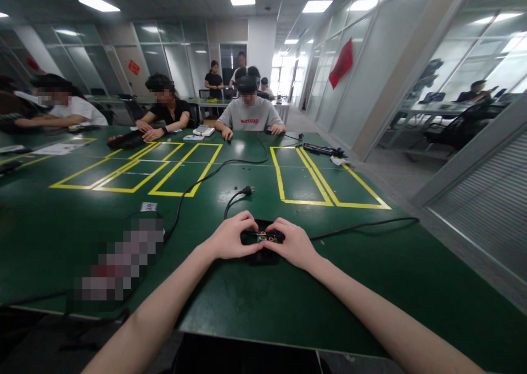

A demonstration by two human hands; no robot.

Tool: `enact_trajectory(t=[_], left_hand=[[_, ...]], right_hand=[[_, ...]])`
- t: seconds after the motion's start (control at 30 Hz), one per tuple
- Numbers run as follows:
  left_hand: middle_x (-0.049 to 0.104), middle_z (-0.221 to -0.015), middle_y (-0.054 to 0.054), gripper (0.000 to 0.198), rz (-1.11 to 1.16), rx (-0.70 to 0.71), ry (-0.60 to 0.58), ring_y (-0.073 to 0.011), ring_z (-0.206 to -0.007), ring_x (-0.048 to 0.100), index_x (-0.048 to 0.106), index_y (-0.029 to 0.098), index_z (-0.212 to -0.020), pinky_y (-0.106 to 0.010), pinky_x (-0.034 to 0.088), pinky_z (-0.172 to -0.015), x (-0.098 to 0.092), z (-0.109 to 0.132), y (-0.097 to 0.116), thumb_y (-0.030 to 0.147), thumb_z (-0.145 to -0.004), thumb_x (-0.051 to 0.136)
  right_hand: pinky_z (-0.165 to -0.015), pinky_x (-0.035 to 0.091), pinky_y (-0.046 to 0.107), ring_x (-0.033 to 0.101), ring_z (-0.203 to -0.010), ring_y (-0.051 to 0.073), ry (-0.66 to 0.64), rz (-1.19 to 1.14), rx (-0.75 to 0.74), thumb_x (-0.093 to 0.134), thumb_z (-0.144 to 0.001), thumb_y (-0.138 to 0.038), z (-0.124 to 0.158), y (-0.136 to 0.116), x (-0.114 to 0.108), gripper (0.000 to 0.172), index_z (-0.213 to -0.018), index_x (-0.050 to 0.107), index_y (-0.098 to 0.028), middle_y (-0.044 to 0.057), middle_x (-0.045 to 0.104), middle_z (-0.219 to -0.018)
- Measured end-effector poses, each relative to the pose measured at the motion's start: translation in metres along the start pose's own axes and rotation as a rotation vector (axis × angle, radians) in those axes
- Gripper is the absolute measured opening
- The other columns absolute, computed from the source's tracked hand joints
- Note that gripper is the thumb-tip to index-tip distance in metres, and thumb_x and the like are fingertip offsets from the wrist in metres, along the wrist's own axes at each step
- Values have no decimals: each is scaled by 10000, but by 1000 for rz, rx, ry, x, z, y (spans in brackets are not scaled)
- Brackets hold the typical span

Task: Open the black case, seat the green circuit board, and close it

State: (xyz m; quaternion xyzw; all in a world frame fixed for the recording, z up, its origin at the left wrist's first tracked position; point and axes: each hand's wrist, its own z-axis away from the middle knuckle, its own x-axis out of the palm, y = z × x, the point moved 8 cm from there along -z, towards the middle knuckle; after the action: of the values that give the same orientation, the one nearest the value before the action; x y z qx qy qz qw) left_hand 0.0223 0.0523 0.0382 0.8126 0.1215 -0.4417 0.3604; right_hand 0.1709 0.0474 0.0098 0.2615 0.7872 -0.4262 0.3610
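Observation:
Near the middle of the green table, my left hand [235,238] and my right hand [293,242] face each other, thumbs nearly meeting. Both are closed, fingers curved, round a small green circuit board [262,239] with yellow and blue wires. A black plastic housing [263,257] shows behind and below the board; whether the board sits inside it is hidden by my fingers. Just beyond my left hand lies a black power plug [247,190] on its cord. Another black cable [362,227] runs rightward from beside my right hand.
Yellow tape rectangles [308,202] mark the green table [370,286]. A blurred-out long object [123,258] lies at left, with a black cord beside it. A person [249,110] sits opposite; another [167,107] works at far left. A black folded stand [325,150] lies at far right.

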Motion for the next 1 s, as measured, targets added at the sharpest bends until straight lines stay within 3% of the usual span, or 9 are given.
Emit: enact_trajectory(t=[0.1, 0.23, 0.33, 0.5, 0.73, 1.0], left_hand=[[635, -1010, -37, 135, 25, -48, -36, -179, -848, 639, 676, 201, -955, -286, 506, -760, 4, 1, -6, 270, -839, 675], [654, -896, -21, 112, 21, -59, -56, -173, -809, 635, 687, 199, -905, -267, 485, -732, 8, 0, -10, 180, -829, 606], [666, -861, -18, 111, 17, -52, -40, -169, -787, 636, 692, 199, -889, -260, 481, -722, 6, -1, -10, 173, -830, 601], [682, -876, -25, 111, 11, -59, 13, -176, -822, 657, 694, 199, -889, -263, 495, -742, 1, -1, -11, 189, -829, 601], [687, -877, -19, 110, -38, -77, -43, -173, -798, 652, 693, 204, -883, -260, 490, -713, 7, -1, -14, 187, -840, 593], [704, -900, -28, 120, -32, -114, -37, -185, -834, 671, 709, 200, -923, -266, 504, -726, 7, -2, -20, 186, -888, 595]], right_hand=[[-706, 518, 296, 686, -808, 191, 8, 0, 5, 766, -861, -483, 0, -1, 0, 257, -938, 732, -240, 20, 679, -914], [-734, 526, 298, 690, -830, 187, 1, -28, -33, 735, -888, -439, 1, -4, -3, 229, -992, 728, -235, 26, 686, -952], [-758, 538, 296, 698, -862, 188, -17, -51, -67, 742, -873, -397, 2, -6, -7, 239, -1044, 721, -231, 30, 691, -986], [-810, 564, 333, 708, -902, 212, -70, -21, -93, 813, -783, -428, 2, -7, -11, 397, -1116, 717, -235, 41, 685, -1055], [-782, 549, 330, 695, -885, 210, -61, 12, -49, 720, -818, -277, 1, -9, -11, 236, -1045, 691, -219, 42, 686, -1014], [-793, 549, 327, 692, -898, 206, -64, -1, -65, 652, -860, -267, 2, -10, -11, 279, -1133, 677, -215, 57, 665, -1080]])
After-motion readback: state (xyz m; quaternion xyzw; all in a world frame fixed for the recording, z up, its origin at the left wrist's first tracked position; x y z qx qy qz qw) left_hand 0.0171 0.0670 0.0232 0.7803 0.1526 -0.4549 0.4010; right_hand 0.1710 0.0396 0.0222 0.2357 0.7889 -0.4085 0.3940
